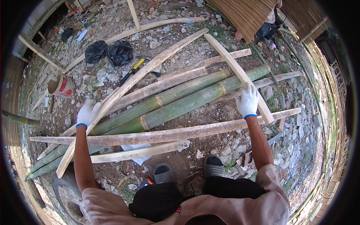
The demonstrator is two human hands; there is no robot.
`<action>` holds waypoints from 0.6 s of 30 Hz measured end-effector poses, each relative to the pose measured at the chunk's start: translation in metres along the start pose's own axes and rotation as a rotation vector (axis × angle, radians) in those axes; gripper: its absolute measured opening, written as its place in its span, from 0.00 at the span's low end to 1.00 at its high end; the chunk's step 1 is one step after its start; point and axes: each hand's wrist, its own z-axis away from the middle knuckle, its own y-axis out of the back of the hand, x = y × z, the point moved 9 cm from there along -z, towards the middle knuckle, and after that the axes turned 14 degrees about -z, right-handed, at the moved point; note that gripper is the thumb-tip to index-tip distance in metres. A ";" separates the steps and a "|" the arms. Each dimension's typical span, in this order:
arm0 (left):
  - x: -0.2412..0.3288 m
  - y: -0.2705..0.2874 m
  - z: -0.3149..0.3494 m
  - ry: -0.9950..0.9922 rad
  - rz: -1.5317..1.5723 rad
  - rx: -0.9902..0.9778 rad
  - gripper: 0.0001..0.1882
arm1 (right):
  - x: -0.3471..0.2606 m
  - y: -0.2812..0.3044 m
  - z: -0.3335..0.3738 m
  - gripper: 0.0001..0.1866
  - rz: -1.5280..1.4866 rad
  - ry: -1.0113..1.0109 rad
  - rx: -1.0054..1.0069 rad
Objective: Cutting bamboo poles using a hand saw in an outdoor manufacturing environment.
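Note:
My left hand (88,113), in a white knit glove with a blue cuff, closes on the edge of a long wooden plank (150,68) that runs slantwise from near left to far middle. A matching glove covers my right hand (248,101), whose fingers wrap over a shorter wooden plank (232,63) at the right. The upper end of that plank lies close to the long one's far end. Beneath the planks rest two thick green bamboo poles (183,105). Another plank (176,133) crosses in front of me, passing by my left wrist.
A yellow-and-black hammer (134,70) lies beyond the long plank, near black plastic bags (119,53). At the left an open bucket (61,85) leans on stony ground. A short board (140,152) lies before my feet. Someone in dark clothing (267,30) is partly visible at the far right.

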 end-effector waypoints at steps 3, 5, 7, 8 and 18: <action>0.067 -0.012 -0.015 -0.122 -0.064 0.054 0.39 | 0.007 0.000 -0.014 0.27 -0.050 -0.017 0.016; 0.098 -0.029 -0.024 -0.112 -0.128 0.055 0.40 | 0.027 0.006 -0.024 0.29 -0.152 -0.148 0.036; 0.109 -0.038 -0.033 -0.101 -0.190 0.049 0.41 | 0.039 0.008 -0.024 0.29 -0.098 -0.169 0.031; 0.103 -0.044 -0.038 -0.041 -0.191 0.005 0.40 | 0.040 0.005 -0.022 0.29 -0.056 -0.167 0.014; 0.065 -0.003 -0.060 -0.104 -0.446 0.336 0.36 | 0.034 -0.001 -0.017 0.33 -0.010 -0.101 -0.040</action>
